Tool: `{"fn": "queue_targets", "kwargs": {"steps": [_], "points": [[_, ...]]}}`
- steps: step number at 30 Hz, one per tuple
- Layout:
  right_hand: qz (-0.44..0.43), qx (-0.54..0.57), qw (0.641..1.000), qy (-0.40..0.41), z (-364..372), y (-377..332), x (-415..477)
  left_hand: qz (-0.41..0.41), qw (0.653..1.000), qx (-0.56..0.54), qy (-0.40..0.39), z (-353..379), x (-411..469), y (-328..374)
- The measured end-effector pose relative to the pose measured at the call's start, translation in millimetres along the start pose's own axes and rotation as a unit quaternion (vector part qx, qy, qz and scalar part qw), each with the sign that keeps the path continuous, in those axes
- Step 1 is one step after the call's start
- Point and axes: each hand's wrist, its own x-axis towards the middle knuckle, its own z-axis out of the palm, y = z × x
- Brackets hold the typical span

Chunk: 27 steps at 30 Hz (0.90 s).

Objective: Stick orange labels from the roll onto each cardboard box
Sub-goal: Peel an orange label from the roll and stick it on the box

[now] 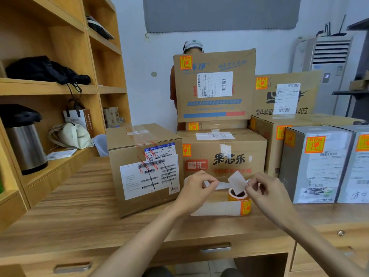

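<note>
Above the roll [239, 199], my left hand [196, 188] is pinching the strip [223, 185], my right hand [267, 191] a label [237, 181]. The plain box [145, 168] is sitting left of the roll.

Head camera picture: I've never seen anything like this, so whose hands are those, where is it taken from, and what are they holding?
There is no machine: a person wears the camera on the head, so you look down at their two hands. The left hand pinches a white backing strip, the right hand pinches a white piece, probably a label seen from behind. Below them the label roll stands on the wooden desk. Cardboard boxes are piled there; most carry an orange label, but the left box shows none. Another person stands behind the pile.
</note>
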Motion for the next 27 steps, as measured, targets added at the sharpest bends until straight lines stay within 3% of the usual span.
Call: {"fn": "queue_targets", "kwargs": {"steps": [4, 8, 11, 13, 16, 20, 23, 27], "points": [[-0.121, -0.122, 0.984, 0.048, 11.9, -14.7, 8.5, -0.008, 0.997, -0.069, 0.031, -10.3, -4.0, 27.6], [-0.256, -0.259, 0.926, 0.102, 27.6, -29.1, 17.3, -0.046, 0.986, -0.143, 0.074, -25.4, -8.9, 51.8], [-0.313, -0.291, 0.894, 0.135, 38.7, -45.1, 19.6, -0.086, 0.98, -0.145, 0.106, -34.6, -10.7, 54.9], [-0.327, -0.277, 0.893, 0.136, 43.3, -52.5, 20.3, -0.096, 0.978, -0.149, 0.112, -42.3, -12.1, 53.2], [-0.263, -0.192, 0.94, 0.098, 44.2, -59.0, 22.2, -0.096, 0.977, -0.161, 0.099, -60.1, -17.1, 47.0], [-0.064, 0.048, 0.996, 0.032, 44.2, -71.1, 33.5, -0.079, 0.983, -0.157, 0.054, -88.4, -26.4, 35.1], [0.025, 0.236, 0.969, -0.066, 47.4, -87.3, 42.0, -0.072, 0.988, -0.133, 0.035, -106.2, -34.8, 31.7], [0.061, 0.335, 0.931, -0.134, 58.9, -102.6, 40.6, -0.072, 0.992, -0.095, 0.049, -125.4, -45.3, 30.8]]}}
